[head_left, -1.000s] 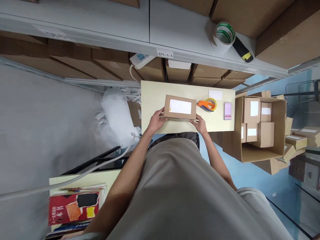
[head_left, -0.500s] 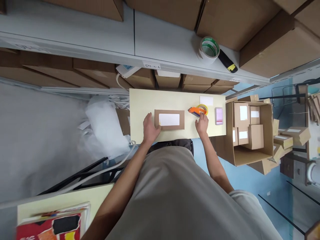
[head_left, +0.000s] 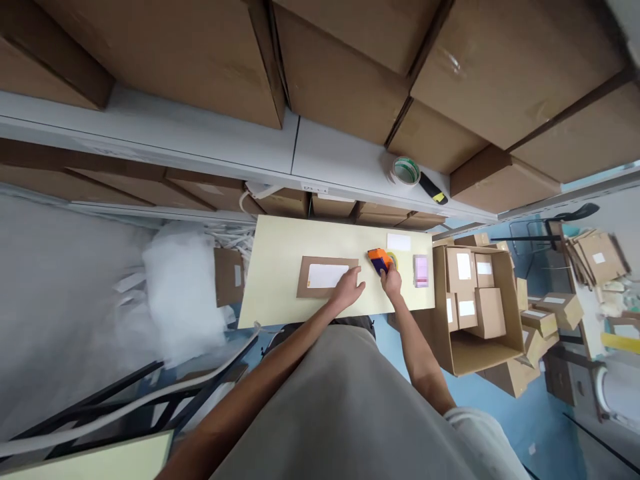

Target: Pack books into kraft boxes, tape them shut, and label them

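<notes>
Left hand [head_left: 350, 291] has crossed the box [head_left: 323, 277] to its right end, grip apart; right hand [head_left: 391, 281] clamps the tape dispenser [head_left: 379, 259].

On the table [head_left: 280, 267], the parcel [head_left: 325, 277] lies left of the tape dispenser [head_left: 379, 259].

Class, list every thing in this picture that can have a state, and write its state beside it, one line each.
Parcel: closed, lying flat on the table, label up.
Tape dispenser: gripped by the right hand.
Left hand: open, resting on the parcel's end.
Large carton: open, holding small boxes.
Phone: lying face up, screen lit.
</notes>
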Demonstrator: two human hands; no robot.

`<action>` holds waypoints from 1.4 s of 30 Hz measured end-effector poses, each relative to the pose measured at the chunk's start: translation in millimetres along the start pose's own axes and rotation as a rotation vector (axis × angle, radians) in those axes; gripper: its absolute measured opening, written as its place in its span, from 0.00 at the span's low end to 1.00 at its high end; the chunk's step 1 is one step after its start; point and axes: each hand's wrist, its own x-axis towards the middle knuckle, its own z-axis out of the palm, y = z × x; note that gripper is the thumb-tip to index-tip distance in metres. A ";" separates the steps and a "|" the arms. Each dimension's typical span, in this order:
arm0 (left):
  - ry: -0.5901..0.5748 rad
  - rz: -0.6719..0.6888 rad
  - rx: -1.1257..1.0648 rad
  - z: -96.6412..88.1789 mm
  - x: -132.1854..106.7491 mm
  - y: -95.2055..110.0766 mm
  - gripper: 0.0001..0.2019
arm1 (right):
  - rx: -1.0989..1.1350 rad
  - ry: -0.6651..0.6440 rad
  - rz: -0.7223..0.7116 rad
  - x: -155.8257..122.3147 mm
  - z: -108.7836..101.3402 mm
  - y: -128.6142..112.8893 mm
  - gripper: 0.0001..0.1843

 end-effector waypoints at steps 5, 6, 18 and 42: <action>0.009 0.038 -0.118 -4.9 8.6 23.6 0.15 | 0.265 -0.030 -0.070 -36.7 -16.0 -38.1 0.31; 0.017 0.075 -0.161 -10.9 8.8 31.3 0.14 | 0.399 -0.063 -0.100 -42.9 -20.4 -48.4 0.31; 0.365 0.520 -0.387 -128.2 47.3 150.5 0.15 | 0.266 -0.034 -0.669 -9.0 -56.3 -252.9 0.36; 0.184 0.088 -0.463 -39.2 22.6 79.4 0.15 | -0.229 0.408 -0.721 -18.7 -56.6 -146.4 0.26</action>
